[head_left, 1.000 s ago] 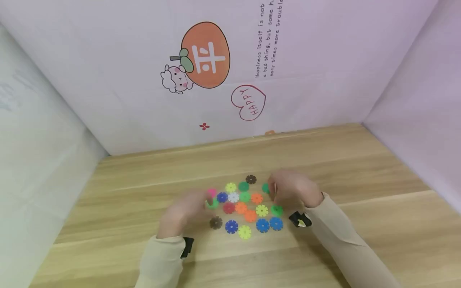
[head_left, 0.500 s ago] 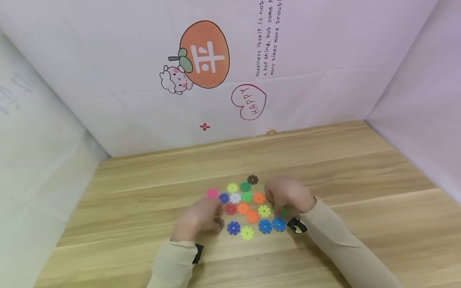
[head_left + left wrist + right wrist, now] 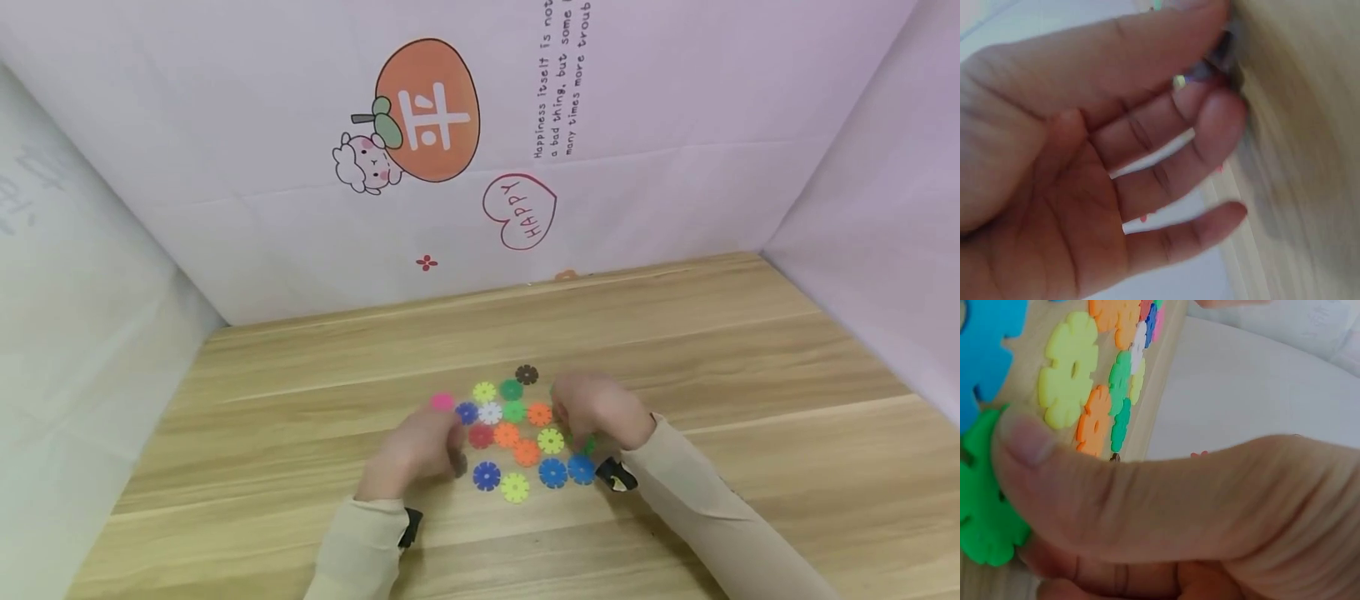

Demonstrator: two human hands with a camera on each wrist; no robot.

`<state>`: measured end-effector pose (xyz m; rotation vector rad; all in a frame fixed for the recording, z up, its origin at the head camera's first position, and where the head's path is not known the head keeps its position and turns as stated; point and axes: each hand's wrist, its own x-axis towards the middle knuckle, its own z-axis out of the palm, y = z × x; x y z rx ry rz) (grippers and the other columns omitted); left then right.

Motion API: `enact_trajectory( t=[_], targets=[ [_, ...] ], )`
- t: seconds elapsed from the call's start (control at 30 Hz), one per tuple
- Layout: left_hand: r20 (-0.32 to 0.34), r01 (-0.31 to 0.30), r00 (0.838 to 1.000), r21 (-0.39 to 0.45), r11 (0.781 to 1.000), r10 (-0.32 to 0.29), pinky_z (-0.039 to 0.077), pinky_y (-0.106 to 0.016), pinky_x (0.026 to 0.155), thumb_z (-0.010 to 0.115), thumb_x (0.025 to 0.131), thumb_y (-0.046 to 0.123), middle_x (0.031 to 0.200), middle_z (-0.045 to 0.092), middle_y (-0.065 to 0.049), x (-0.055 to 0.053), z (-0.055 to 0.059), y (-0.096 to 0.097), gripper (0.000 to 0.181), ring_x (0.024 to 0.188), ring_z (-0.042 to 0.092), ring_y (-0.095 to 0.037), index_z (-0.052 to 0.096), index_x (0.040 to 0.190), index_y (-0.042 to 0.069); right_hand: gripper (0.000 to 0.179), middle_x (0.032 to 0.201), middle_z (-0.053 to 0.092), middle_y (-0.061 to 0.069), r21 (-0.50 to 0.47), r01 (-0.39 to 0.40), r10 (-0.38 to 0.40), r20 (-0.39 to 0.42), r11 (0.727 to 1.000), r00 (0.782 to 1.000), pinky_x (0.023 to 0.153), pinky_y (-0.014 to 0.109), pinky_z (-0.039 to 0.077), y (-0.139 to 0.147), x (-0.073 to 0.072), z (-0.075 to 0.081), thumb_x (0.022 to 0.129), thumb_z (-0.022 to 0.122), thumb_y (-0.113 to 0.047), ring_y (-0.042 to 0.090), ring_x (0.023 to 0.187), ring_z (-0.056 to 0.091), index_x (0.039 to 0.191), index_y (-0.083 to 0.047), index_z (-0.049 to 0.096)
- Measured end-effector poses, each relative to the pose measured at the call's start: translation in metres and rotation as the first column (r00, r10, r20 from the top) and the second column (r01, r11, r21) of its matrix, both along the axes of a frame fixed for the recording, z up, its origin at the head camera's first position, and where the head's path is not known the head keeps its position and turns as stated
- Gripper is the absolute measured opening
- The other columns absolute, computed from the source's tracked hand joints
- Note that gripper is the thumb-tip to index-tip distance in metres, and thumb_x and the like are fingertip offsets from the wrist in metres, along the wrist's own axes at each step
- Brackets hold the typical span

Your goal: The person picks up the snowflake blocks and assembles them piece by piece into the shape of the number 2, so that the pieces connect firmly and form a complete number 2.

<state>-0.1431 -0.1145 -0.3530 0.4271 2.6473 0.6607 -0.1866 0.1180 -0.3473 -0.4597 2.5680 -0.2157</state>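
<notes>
A cluster of colored plastic snowflake discs lies flat on the wooden table between the hands. My left hand [image 3: 420, 446] is at its left edge, fingers bent loosely downward, beside a dark brown disc [image 3: 461, 465] that it partly hides. In the left wrist view the thumb and fingers stand apart, with a blurred dark piece [image 3: 1224, 53] showing in the gap. My right hand [image 3: 603, 408] is at the right edge. Its thumb touches a green disc [image 3: 988, 494] near two blue discs [image 3: 552, 473], while the other fingers bend under the palm.
A pink disc [image 3: 442, 402], a white disc [image 3: 490, 412], a red disc [image 3: 481, 435] and several orange, yellow and green ones fill the cluster. White printed cloth [image 3: 637, 192] walls the wooden table [image 3: 337, 358] on three sides.
Over the past second my left hand has moved right, covering the light green disc and part of the brown one. My right hand has shifted slightly nearer the body, over the green disc.
</notes>
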Motion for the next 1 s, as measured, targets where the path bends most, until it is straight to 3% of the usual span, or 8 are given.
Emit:
enact_trajectory(
  t=[0.2, 0.33, 0.4, 0.5, 0.6, 0.77, 1.0],
  targets=[
    [0.012, 0.072, 0.997, 0.039, 0.997, -0.072, 0.045, -0.031, 0.062, 0.076, 0.075, -0.001, 0.074, 0.054, -0.001, -0.004, 0.002, -0.004, 0.023, 0.070, 0.050, -0.017, 0.056, 0.078, 0.010, 0.024, 0.072, 0.060, -0.005, 0.041, -0.021, 0.021, 0.014, 0.999, 1.000, 0.064, 0.030, 0.051, -0.003, 0.002, 0.002, 0.068, 0.084, -0.001, 0.015, 0.070, 0.055, 0.068, -0.013, 0.063],
    [-0.038, 0.108, 0.994, 0.059, 0.992, -0.106, 0.049, -0.032, 0.071, 0.070, 0.083, 0.005, 0.085, 0.059, 0.001, -0.007, 0.003, -0.005, 0.013, 0.077, 0.054, -0.015, 0.060, 0.085, 0.013, 0.025, 0.072, 0.060, -0.006, 0.009, -0.052, 0.052, 0.008, 0.999, 0.999, 0.061, 0.027, 0.048, -0.001, 0.002, 0.004, 0.068, 0.083, 0.001, 0.014, 0.068, 0.052, 0.064, -0.012, 0.062],
    [-0.079, 0.095, 0.993, 0.096, 0.991, -0.088, 0.050, -0.033, 0.073, 0.067, 0.086, 0.007, 0.089, 0.061, 0.002, -0.010, 0.003, -0.006, 0.009, 0.079, 0.056, -0.014, 0.062, 0.089, 0.013, 0.027, 0.069, 0.057, -0.005, -0.042, -0.062, 0.062, -0.003, 0.997, 0.998, 0.056, 0.025, 0.043, 0.001, 0.002, 0.006, 0.069, 0.077, 0.007, 0.013, 0.064, 0.048, 0.060, -0.012, 0.060],
    [-0.121, 0.033, 0.993, 0.176, 0.984, -0.012, 0.051, -0.031, 0.069, 0.064, 0.090, 0.008, 0.088, 0.063, 0.000, -0.013, 0.005, -0.007, 0.006, 0.076, 0.058, -0.014, 0.064, 0.095, 0.012, 0.027, 0.071, 0.054, -0.004, -0.131, -0.092, 0.087, -0.050, 0.987, 0.995, 0.056, 0.025, 0.038, 0.007, 0.000, 0.010, 0.069, 0.065, 0.012, 0.014, 0.064, 0.044, 0.060, -0.012, 0.056],
    [-0.163, -0.034, 0.983, 0.278, 0.960, 0.082, 0.052, -0.029, 0.063, 0.063, 0.091, 0.010, 0.085, 0.066, -0.002, -0.015, 0.008, -0.007, 0.009, 0.072, 0.060, -0.013, 0.066, 0.099, 0.010, 0.023, 0.075, 0.055, -0.002, -0.243, -0.117, 0.084, -0.142, 0.963, 0.986, 0.058, 0.027, 0.040, 0.012, -0.005, 0.014, 0.072, 0.062, 0.010, 0.016, 0.067, 0.046, 0.068, -0.012, 0.057],
    [-0.192, -0.090, 0.962, 0.445, 0.891, 0.193, 0.055, -0.026, 0.064, 0.064, 0.091, 0.012, 0.087, 0.071, -0.002, -0.014, 0.014, -0.006, 0.014, 0.075, 0.066, -0.011, 0.069, 0.104, 0.011, 0.005, 0.074, 0.059, 0.002, -0.458, -0.144, 0.015, -0.275, 0.877, 0.961, 0.057, 0.026, 0.044, 0.009, -0.009, 0.018, 0.085, 0.068, -0.002, 0.014, 0.065, 0.049, 0.086, -0.006, 0.067],
    [-0.134, -0.116, 0.957, 0.636, 0.763, 0.257, 0.057, -0.030, 0.066, 0.066, 0.089, 0.008, 0.089, 0.071, -0.006, -0.013, 0.022, 0.000, 0.013, 0.076, 0.070, -0.018, 0.070, 0.101, 0.007, 0.007, 0.079, 0.067, 0.001, -0.669, -0.219, -0.074, -0.380, 0.710, 0.922, 0.060, 0.025, 0.052, -0.004, -0.005, 0.020, 0.088, 0.065, 0.000, 0.010, 0.066, 0.060, 0.091, -0.005, 0.068]
  ],
)
